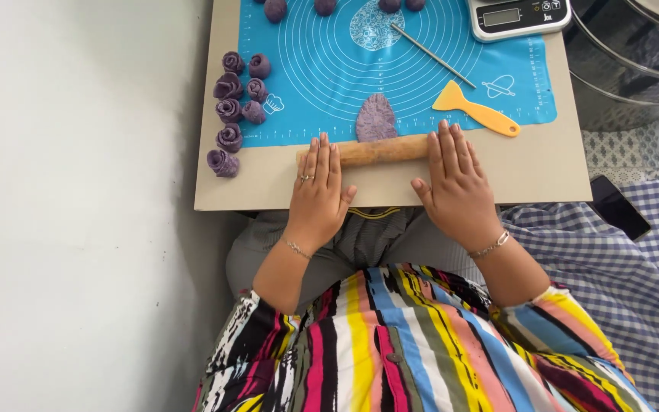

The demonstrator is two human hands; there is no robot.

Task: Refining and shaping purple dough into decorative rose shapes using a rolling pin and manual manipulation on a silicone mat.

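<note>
Your wooden rolling pin (379,150) lies with its long axis left to right along the near edge of the blue silicone mat (322,69), just below the flattened oval of purple dough (376,118), whose own long axis points away from you. Your left hand (316,194) and right hand (458,183) rest flat on the pin's two ends, fingers straight and close together, pressing rather than clasping. Rolled purple dough roses (232,114) cluster at the mat's left edge on the smooth beige board (543,164), beside a yellow plastic scraper (476,109).

A home baking spot: blue pastry mat (421,76), kitchen scale (519,17), shaped purple dough pieces (232,114).
</note>
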